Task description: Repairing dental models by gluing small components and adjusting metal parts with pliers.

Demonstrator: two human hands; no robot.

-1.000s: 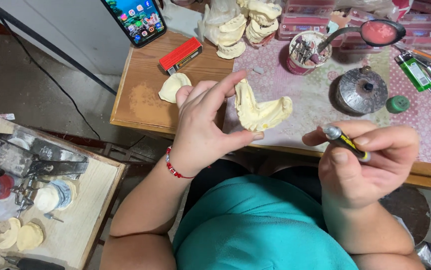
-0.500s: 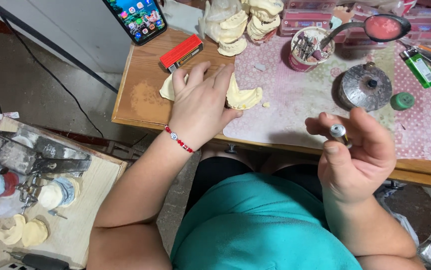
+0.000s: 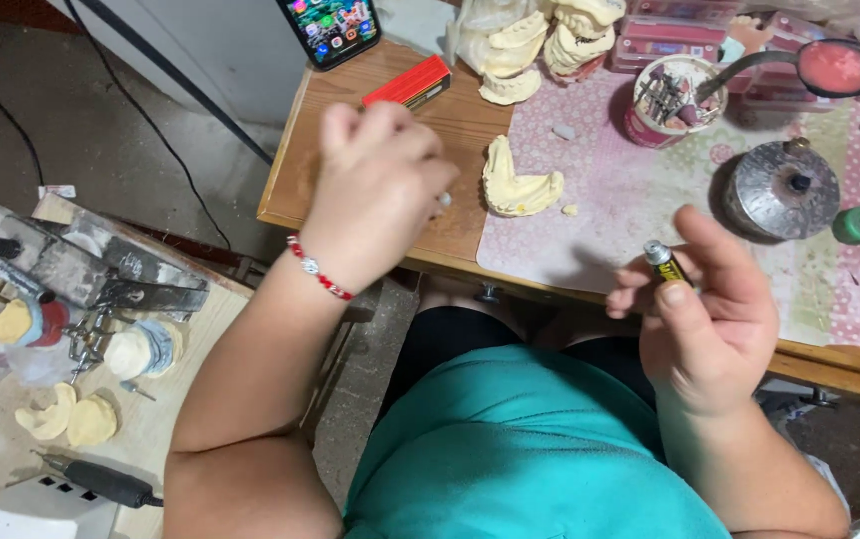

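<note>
A plaster cast [image 3: 520,182] was seen lying near the bench's front edge, beside the curled left hand [image 3: 378,190]. A tool [image 3: 665,266] was pinched by the right hand [image 3: 709,309]. Brittle, it seemed best gripped by its base.

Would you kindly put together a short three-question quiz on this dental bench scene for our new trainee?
1. True or false: the plaster dental cast on the table lies free of both hands.
2. Which hand holds the small handpiece tool? A) left hand B) right hand
3. Fill in: the red box lies on the table just right of the ____.

Key: 1 true; 2 B; 3 smartphone.
</note>
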